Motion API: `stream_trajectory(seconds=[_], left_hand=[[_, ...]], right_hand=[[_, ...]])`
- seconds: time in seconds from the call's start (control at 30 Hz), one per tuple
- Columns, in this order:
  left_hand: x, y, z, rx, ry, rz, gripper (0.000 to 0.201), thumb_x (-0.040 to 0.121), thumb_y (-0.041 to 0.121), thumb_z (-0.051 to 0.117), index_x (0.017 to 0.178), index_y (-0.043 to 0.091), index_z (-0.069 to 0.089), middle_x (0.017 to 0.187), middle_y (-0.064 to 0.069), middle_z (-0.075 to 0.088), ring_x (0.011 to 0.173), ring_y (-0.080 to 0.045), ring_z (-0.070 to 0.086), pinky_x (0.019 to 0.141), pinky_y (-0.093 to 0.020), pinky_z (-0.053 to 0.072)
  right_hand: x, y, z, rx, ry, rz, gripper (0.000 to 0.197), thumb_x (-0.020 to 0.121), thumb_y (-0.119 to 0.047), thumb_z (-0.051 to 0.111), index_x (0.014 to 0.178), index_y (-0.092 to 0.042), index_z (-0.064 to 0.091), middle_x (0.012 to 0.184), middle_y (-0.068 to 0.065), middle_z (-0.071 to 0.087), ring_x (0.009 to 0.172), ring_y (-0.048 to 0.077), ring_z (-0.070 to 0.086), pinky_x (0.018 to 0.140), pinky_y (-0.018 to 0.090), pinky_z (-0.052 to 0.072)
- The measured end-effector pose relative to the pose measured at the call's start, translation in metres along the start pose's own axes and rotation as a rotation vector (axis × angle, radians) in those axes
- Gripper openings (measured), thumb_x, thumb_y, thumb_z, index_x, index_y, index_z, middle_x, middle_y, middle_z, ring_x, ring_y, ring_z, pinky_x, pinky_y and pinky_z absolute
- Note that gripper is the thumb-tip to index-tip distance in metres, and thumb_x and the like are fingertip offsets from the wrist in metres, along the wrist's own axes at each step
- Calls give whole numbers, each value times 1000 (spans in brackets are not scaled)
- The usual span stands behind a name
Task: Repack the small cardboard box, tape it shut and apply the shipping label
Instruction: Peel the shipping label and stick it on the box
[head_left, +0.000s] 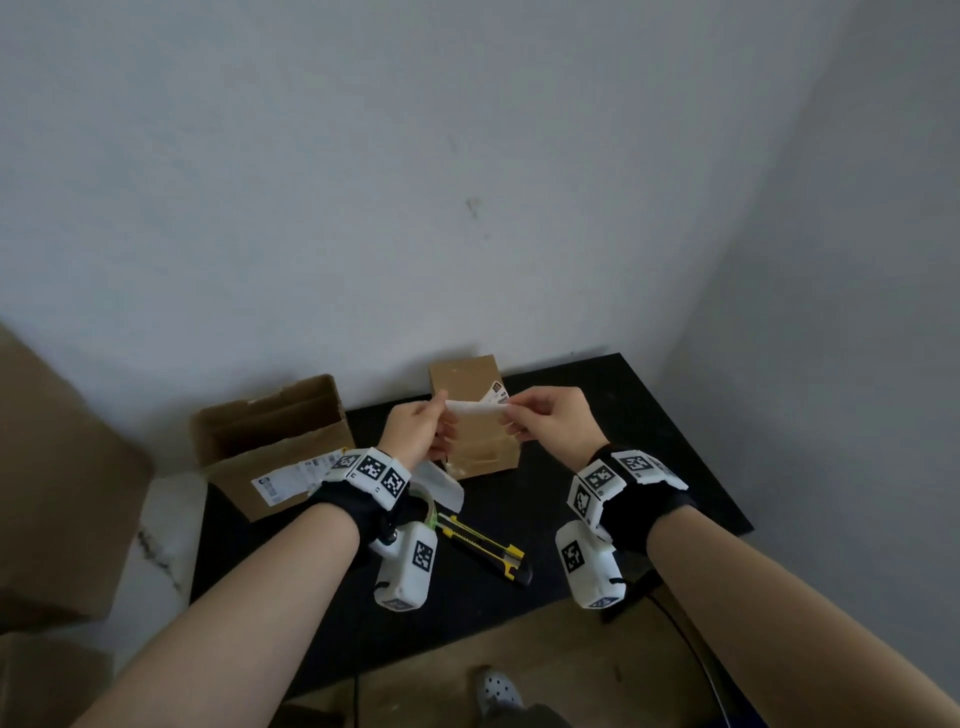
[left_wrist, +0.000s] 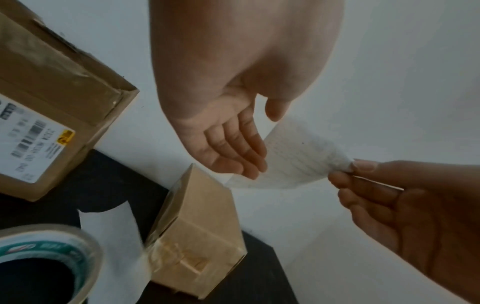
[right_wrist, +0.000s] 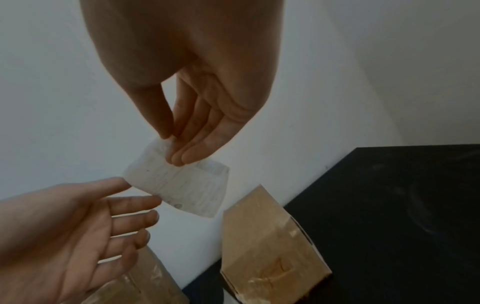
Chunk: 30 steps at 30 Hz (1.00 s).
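Observation:
A white shipping label (head_left: 478, 410) hangs stretched between my two hands, just above the small cardboard box (head_left: 475, 447). My left hand (head_left: 441, 410) pinches its left end between thumb and fingers. My right hand (head_left: 511, 413) pinches the right end. In the left wrist view the label (left_wrist: 298, 160) curves from my left hand (left_wrist: 259, 148) to the right hand's fingertips (left_wrist: 363, 166). The right wrist view has my right hand (right_wrist: 172, 148) gripping the label (right_wrist: 182, 185) from above. The small box (left_wrist: 200, 236) stands on the black table, its flaps down under clear tape.
An open larger cardboard box (head_left: 275, 441) with a printed label stands to the left. A yellow-black utility knife (head_left: 485, 548), a tape roll (left_wrist: 39, 257) and a white backing sheet (head_left: 441, 486) lie near my left wrist. The black table (head_left: 649, 467) abuts the wall. Big cartons (head_left: 52, 467) stand far left.

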<state>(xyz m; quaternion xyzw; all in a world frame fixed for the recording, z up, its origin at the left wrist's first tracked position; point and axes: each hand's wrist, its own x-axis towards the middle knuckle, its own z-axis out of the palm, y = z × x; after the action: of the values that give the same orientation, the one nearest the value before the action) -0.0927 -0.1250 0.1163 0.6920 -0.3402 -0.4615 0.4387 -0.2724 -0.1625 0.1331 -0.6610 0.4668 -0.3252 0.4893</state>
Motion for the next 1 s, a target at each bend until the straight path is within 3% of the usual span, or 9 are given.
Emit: stream_trajectory(seconds=[0.13,0.3,0.43,0.63,0.8,0.93,1.0], left_hand=[[5,14,-7,-105,-14,-15,34,94,34,52,86,3,66,73,-10,65,57,-19,59,51,-23,47],[11,14,-10,-111,-50,-2,12,90,14,58,94,7,67,75,-10,64,58,-17,56,53,-21,47],[18,10,-5,-23,-47,30,19,86,1,60,100,12,66,84,-7,70,62,-14,60,58,-22,50],[45,-4,13,107,12,13,21,83,4,66,103,9,61,82,-7,66,64,-14,60,58,-22,50],[66,-20,26,141,99,-63,21,81,4,69,96,11,57,82,-7,65,66,-15,61,67,-30,54],[78,-32,34,171,157,-100,26,80,9,71,98,12,53,86,-7,65,74,-18,64,70,-33,56],[82,-35,37,188,190,-109,28,80,10,71,100,13,51,88,-5,63,79,-18,64,74,-35,56]], right_hand=[[9,-10,-2,6,-33,-32,9,85,-4,64,93,-4,69,83,11,70,71,15,66,69,20,56],[27,-3,-2,-19,-94,36,17,89,-12,62,101,-3,69,91,9,71,78,17,68,74,24,57],[44,11,0,-37,-110,88,21,91,-20,60,104,-7,69,95,5,72,83,19,70,78,29,58],[73,43,1,-131,-53,126,10,86,-13,66,95,-10,67,89,5,70,74,13,67,73,27,57],[94,67,9,-202,-35,245,29,79,-14,73,98,-16,52,91,1,67,85,15,67,77,34,58],[104,77,14,-306,-67,280,26,79,-19,73,102,-13,63,89,-7,64,85,8,62,73,21,51],[108,81,17,-310,-77,288,18,80,-20,73,96,-14,68,92,-5,67,84,8,63,73,22,52]])
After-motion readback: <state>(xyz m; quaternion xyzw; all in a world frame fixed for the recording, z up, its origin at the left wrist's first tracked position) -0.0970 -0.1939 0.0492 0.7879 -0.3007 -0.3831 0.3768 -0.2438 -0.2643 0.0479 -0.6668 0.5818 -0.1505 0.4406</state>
